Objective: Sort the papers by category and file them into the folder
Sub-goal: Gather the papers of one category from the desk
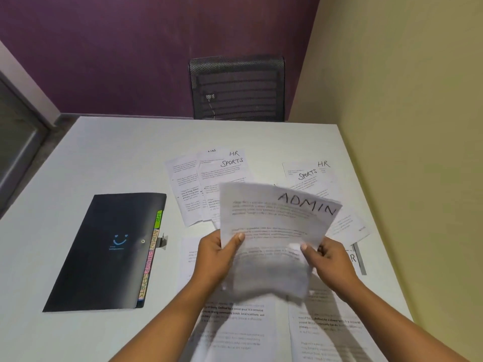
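A sheet marked ADMIN (274, 223) is lifted above the table, tilted toward me. My left hand (217, 254) pinches its left edge with the thumb on top. My right hand (329, 259) pinches its right edge the same way. To the left lies the black folder (104, 252), closed, with coloured tabs reading HR, ADMIN and SPORTS along its right edge. More printed sheets lie flat on the white table (117, 152): a pile topped SPORTS (222, 184), another topped SPORTS (311, 178) over HR, and sheets (235, 327) under my forearms.
A black mesh chair (236, 87) stands behind the table's far edge. A yellow wall runs close along the table's right side, a purple wall at the back. A sheet marked with an R (354, 257) peeks out beside my right hand.
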The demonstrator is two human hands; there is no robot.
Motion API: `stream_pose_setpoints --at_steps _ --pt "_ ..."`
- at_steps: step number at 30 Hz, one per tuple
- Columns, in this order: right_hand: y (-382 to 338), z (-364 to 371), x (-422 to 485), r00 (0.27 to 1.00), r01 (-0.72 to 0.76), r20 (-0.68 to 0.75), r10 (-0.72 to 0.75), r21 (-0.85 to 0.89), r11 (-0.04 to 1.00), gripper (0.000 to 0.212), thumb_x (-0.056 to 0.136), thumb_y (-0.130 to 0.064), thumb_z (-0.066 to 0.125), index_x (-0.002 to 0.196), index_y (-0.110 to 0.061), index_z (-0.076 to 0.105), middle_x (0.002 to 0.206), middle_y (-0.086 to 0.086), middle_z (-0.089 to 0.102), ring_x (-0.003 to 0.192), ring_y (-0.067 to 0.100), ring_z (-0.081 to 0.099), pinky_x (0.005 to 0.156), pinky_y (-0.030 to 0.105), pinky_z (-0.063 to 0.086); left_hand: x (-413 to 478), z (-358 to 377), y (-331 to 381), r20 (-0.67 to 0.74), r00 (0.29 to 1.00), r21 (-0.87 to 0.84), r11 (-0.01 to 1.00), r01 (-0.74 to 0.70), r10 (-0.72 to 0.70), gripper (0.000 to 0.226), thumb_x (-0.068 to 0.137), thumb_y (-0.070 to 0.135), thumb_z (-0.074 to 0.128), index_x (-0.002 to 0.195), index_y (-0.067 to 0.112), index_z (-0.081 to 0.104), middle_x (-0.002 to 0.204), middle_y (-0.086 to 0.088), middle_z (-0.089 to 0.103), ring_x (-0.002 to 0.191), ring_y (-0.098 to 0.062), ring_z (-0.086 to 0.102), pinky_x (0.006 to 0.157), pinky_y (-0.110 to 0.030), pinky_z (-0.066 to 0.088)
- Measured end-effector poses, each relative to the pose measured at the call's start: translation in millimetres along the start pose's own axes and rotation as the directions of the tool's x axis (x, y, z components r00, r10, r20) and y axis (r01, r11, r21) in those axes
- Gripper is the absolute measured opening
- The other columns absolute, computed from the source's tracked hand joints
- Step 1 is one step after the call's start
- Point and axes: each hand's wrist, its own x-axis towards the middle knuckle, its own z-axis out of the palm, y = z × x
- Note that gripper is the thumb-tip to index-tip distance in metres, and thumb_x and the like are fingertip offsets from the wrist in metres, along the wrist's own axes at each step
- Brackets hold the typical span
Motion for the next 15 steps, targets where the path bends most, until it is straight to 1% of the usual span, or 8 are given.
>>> stream_pose_setpoints --at_steps 3,6,7,9,11,12,13,15 --pt "7.2 -2.5 13.7 0.994 -0.099 -0.025 0.105 0.168 0.981 0.014 0.096 -0.018 0.062 0.103 -0.017 0.074 0.093 -0.004 0.078 0.087 0.019 0.075 0.073 0.033 0.06 6.7 1.2 5.1 0.061 0.995 -0.09 0.992 0.084 -0.079 0.015 0.095 0.015 0.063 0.107 0.016 0.071 0.096 0.004 0.078 0.087 -0.014 0.075 0.067 -0.024 0.059" --pt "12.9 -4.1 34.3 0.97 -0.206 -0.063 0.235 0.303 0.93 0.014 0.097 -0.018 0.06 0.101 -0.013 0.072 0.095 0.007 0.078 0.085 0.029 0.075 0.083 0.054 0.059 17.2 -1.8 -5.2 0.195 0.961 0.029 0.981 0.193 -0.195 0.015 0.097 0.016 0.061 0.105 0.01 0.072 0.084 -0.003 0.078 0.068 -0.014 0.072 0.054 -0.024 0.052" --pt "14.4 -4.8 41.7 0.967 -0.211 -0.072 0.245 0.313 0.926 0.014 0.097 -0.018 0.06 0.1 -0.013 0.073 0.095 0.009 0.078 0.084 0.03 0.075 0.084 0.055 0.058 21.0 -2.4 -8.9 0.197 0.952 0.076 0.972 0.222 -0.233 0.015 0.097 0.014 0.061 0.103 0.008 0.073 0.078 -0.002 0.077 0.062 -0.012 0.07 0.051 -0.023 0.05" --pt "18.3 -4.4 56.6 0.963 -0.249 -0.021 0.269 0.311 0.917 0.014 0.098 -0.017 0.06 0.101 -0.012 0.073 0.099 0.01 0.078 0.082 0.035 0.074 0.085 0.057 0.057 32.3 -1.0 -19.6 0.155 0.948 0.12 0.958 0.26 -0.277 0.014 0.096 0.012 0.061 0.1 0.009 0.074 0.081 -0.002 0.078 0.071 -0.016 0.074 0.061 -0.027 0.057" --pt "21.4 -1.7 68.9 0.951 -0.31 0.083 0.299 0.298 0.903 0.015 0.098 -0.012 0.06 0.106 -0.008 0.071 0.098 0.011 0.076 0.065 0.024 0.074 0.067 0.038 0.063 45.9 2.7 -28.9 0.094 0.955 0.133 0.954 0.269 -0.282 0.013 0.096 0.013 0.062 0.098 0.012 0.074 0.087 -0.005 0.079 0.08 -0.021 0.076 0.07 -0.033 0.06" --pt "26.5 -0.4 76.6 0.947 -0.321 0.101 0.305 0.277 0.906 0.014 0.097 -0.009 0.06 0.105 -0.006 0.071 0.094 0.011 0.075 0.054 0.012 0.071 0.054 0.026 0.058 53.7 4.6 -32.8 0.067 0.957 0.123 0.954 0.272 -0.281 0.012 0.095 0.012 0.063 0.096 0.012 0.075 0.086 -0.005 0.078 0.079 -0.021 0.075 0.068 -0.031 0.059" --pt "29.1 0.9 84.5 0.946 -0.323 0.094 0.31 0.25 0.913 0.013 0.096 -0.008 0.061 0.104 -0.005 0.071 0.092 0.01 0.076 0.053 0.008 0.069 0.052 0.023 0.056 61.7 6.5 -35.5 0.054 0.957 0.128 0.953 0.276 -0.285 0.011 0.094 0.012 0.064 0.094 0.013 0.075 0.083 -0.003 0.078 0.076 -0.019 0.075 0.063 -0.026 0.056" --pt "40.3 3.3 104.6 0.941 -0.337 0.054 0.333 0.203 0.919 0.011 0.092 -0.012 0.067 0.1 -0.009 0.075 0.092 0.006 0.078 0.075 0.02 0.075 0.073 0.041 0.062 78.9 8.6 -41.6 0.059 0.954 0.198 0.94 0.277 -0.293 0.01 0.094 0.015 0.065 0.092 0.018 0.074 0.077 0.002 0.077 0.065 -0.01 0.07 0.056 -0.02 0.051"
